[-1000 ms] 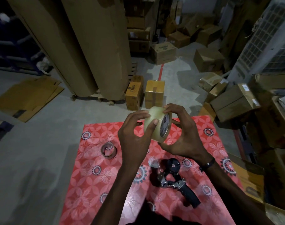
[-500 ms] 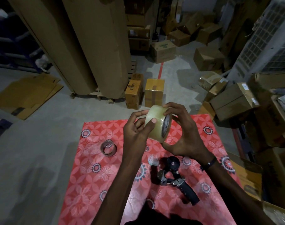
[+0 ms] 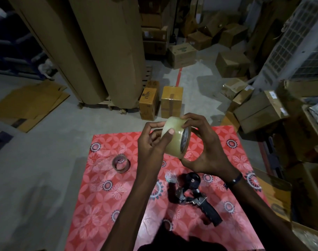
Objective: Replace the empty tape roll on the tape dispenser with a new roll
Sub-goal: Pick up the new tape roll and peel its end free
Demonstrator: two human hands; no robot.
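Both hands hold a new roll of clear tape (image 3: 175, 140) up above the table. My right hand (image 3: 206, 149) grips it from the right, fingers over the top edge and thumb under it. My left hand (image 3: 152, 142) presses its thumb on the roll's outer face, fingers curled behind. The empty brown cardboard roll (image 3: 121, 163) lies on the red patterned tablecloth (image 3: 100, 205) to the left. The black tape dispenser (image 3: 196, 196) lies on its side below my hands, its wheel bare and its handle pointing to the lower right.
Two small cardboard boxes (image 3: 160, 104) stand on the floor beyond the table. Tall brown cardboard rolls (image 3: 104, 51) rise at the back left. Stacked cartons (image 3: 259, 111) crowd the right side. Flattened cardboard (image 3: 29, 104) lies at the left.
The roll has turned slightly in my hands and my left thumb has slid along its outer face. The dispenser and the empty roll have not moved.
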